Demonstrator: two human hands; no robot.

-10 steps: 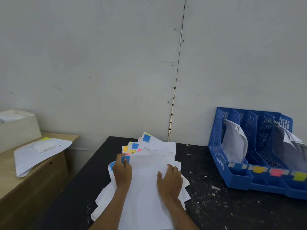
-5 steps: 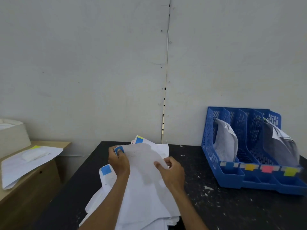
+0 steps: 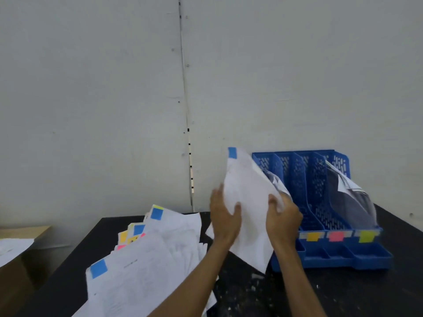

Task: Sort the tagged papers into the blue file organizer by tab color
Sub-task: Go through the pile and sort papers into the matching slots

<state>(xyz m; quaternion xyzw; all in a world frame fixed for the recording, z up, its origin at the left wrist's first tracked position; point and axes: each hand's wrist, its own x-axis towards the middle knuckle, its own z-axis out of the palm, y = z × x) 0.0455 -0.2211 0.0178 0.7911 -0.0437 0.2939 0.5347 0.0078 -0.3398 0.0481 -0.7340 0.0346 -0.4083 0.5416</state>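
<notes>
- two hands on one sheet (image 3: 249, 191), blue tab (image 3: 232, 153) at its top corner
- left hand (image 3: 225, 221) pinches the sheet's left edge, thumb in front, fingers behind
- right hand (image 3: 283, 219) curled round the right edge
- sheet is held up off the table (image 3: 320, 294), right in front of the organizer (image 3: 306, 184)'s leftmost slot
- organizer: four slots, three front labels visible: orange (image 3: 312, 236), pink (image 3: 336, 236), yellow (image 3: 366, 236)
- paper (image 3: 350, 193) leaning in the rightmost slot
- one loose pile (image 3: 155, 259) on the table's left, three blue tabs showing, plus yellow and pink ones
</notes>
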